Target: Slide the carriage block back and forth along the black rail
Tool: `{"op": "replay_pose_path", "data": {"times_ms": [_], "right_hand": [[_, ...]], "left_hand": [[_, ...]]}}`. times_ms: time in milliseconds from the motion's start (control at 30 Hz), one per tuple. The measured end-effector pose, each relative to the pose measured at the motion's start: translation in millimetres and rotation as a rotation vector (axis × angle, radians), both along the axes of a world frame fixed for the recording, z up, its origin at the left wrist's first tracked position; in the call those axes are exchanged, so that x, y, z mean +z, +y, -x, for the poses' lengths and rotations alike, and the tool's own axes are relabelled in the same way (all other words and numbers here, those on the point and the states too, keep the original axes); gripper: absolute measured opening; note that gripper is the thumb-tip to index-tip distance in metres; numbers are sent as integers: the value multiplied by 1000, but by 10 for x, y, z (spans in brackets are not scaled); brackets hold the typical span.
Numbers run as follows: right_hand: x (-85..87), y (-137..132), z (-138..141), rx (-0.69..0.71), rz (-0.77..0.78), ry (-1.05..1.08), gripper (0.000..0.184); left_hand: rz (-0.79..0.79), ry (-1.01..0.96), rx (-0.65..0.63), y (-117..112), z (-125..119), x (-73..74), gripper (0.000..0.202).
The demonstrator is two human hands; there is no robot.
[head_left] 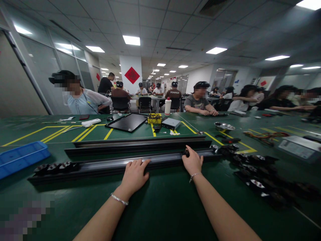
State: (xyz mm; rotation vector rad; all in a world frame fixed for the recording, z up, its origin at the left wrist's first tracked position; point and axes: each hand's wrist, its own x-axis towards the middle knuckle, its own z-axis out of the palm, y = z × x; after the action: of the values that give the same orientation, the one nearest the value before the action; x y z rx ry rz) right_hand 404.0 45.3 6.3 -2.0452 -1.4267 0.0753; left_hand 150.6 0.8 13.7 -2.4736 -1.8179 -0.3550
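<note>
A long black rail (107, 164) with a shiny grey channel lies across the green table in front of me. My left hand (134, 173) rests on its middle, fingers over the channel and thumb spread apart. Farther right, my right hand (192, 160) is closed around a small black part (186, 153) at the channel; my fingers hide most of it. Several black parts with silvery faces (56, 166) sit in the rail's left end. More such black parts (258, 184) lie heaped to the right, blurred.
Behind the rail lies another black rail (140, 144). A blue tray (23, 157) stands left. Farther back are a black panel (126, 122), a yellow box with cables (154, 118), a grey box (171, 123), a metal bowl (224, 127) and a white bottle (168, 107). People sit across the table.
</note>
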Motion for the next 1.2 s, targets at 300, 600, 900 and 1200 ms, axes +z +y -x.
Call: {"op": "replay_pose_path", "data": {"times_ms": [300,600,900,1200], "right_hand": [[-51,38,-34,-38,2,-41,56],[-14,28,-40,-58,8,-25,55],[-22,44,-66,-61,9,-24,55],[-20,37,-147,-86,-17,-4,53]], "left_hand": [[4,-2,2,-2,-4,9,50],[7,-3,8,-5,-1,-6,50],[-6,1,-1,8,8,-17,51],[-24,-16,-16,15,22,-28,50]]}}
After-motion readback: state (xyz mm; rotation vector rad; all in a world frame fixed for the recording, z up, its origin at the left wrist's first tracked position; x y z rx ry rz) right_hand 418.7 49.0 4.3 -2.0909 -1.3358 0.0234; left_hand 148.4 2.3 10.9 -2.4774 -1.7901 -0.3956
